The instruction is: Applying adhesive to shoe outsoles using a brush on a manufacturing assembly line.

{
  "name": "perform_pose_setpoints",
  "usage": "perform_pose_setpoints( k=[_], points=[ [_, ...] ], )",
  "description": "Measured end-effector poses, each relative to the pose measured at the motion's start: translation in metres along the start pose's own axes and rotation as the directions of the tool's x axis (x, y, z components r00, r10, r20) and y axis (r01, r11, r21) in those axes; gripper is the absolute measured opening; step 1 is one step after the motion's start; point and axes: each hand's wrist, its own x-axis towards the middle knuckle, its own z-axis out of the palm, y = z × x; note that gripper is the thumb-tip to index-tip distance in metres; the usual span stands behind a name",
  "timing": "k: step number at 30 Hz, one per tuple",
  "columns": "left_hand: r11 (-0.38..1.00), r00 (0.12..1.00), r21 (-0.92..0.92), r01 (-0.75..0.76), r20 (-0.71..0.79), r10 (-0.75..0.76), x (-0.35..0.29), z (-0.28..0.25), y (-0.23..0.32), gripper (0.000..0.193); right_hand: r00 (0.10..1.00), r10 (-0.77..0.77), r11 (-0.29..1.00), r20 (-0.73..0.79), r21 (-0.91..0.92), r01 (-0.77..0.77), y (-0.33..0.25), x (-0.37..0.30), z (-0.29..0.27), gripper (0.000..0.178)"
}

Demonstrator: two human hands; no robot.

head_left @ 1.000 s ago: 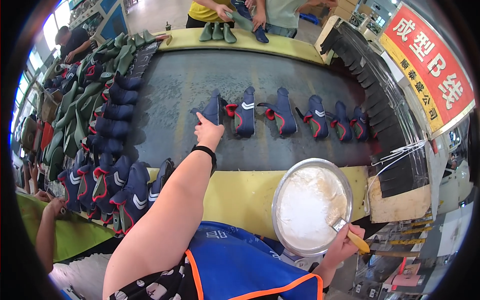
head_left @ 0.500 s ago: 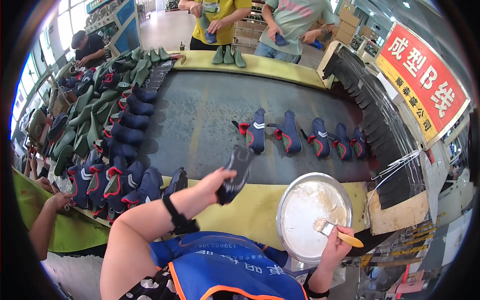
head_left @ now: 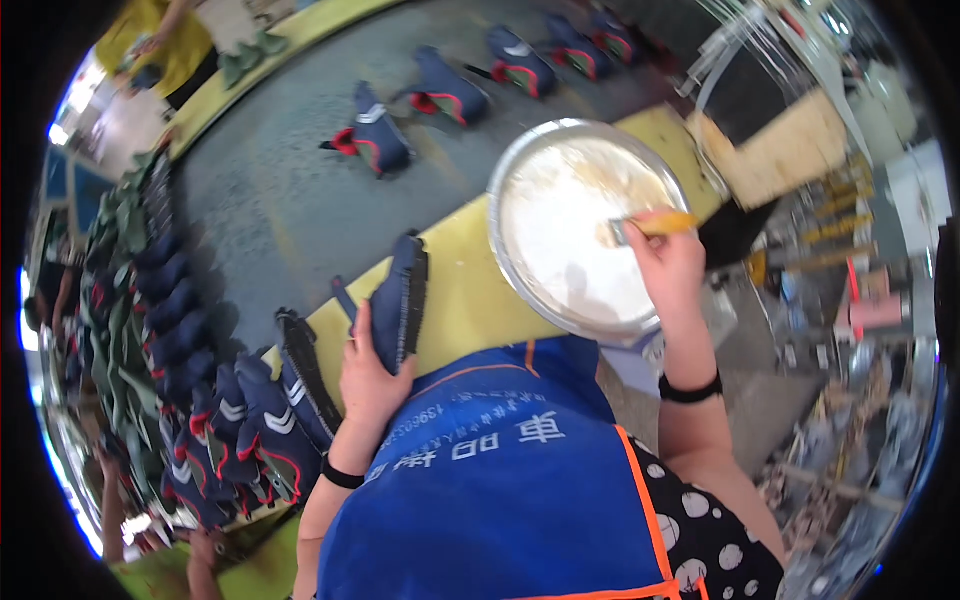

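My left hand (head_left: 372,385) is closed around a navy shoe upper (head_left: 402,290), above the yellow ledge beside my apron. The upper is toe-up, with its dark, toothed-looking bottom edge turned to the right. In my right hand (head_left: 672,268) is a brush (head_left: 668,222) with a wooden handle. Its bristles are over or touching the white paste (head_left: 560,235) in a round metal bowl (head_left: 497,225); exact contact cannot be told. Just left of my left hand another navy upper (head_left: 308,385) leans with its dark underside showing.
A yellow ledge (head_left: 465,275) runs between me and the grey belt (head_left: 285,190). Several navy uppers with red trim (head_left: 380,135) stand in a line on the belt. More uppers (head_left: 270,425) crowd the left, beside green lasts (head_left: 120,360). Another person's hand (head_left: 205,550) is at lower left.
The view has swung to the right and tilted. My left hand has drawn the upper back toward my apron and turned it. My right hand keeps the brush at the bowl.
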Motion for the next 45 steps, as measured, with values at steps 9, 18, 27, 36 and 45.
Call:
perform_pose_setpoints(
  k=[9, 18, 27, 36, 45],
  points=[
    [0.408, 0.865, -0.862, 0.302, 0.427, 0.263, 0.01, -0.053, 0.032, 0.081, 0.987, 0.049, 0.982, 0.15, -0.19, -0.02, 0.009, 0.002, 0.02, 0.022],
    [0.489, 0.808, -0.822, 0.29, 0.485, 0.335, 0.024, -0.062, 0.076, 0.085, 0.98, 0.192, 0.981, -0.049, -0.015, -0.193, -0.003, 0.019, -0.01, 0.013],
    [0.672, 0.714, -0.722, 0.165, 0.558, 0.424, 0.039, -0.076, 0.113, 0.084, 0.738, -0.672, 0.729, 0.058, 0.23, 0.645, -0.068, -0.003, -0.026, 0.023],
    [0.636, 0.662, -0.748, 0.189, 0.576, 0.48, 0.039, -0.077, 0.112, 0.083, 0.766, -0.626, 0.776, 0.146, 0.218, 0.592, -0.049, 0.014, -0.017, 0.02],
    [0.537, 0.589, -0.73, 0.423, 0.672, 0.45, 0.035, -0.075, 0.109, 0.098, 0.848, -0.522, 0.754, 0.087, 0.512, 0.411, -0.048, 0.007, -0.016, 0.023]
  ],
)
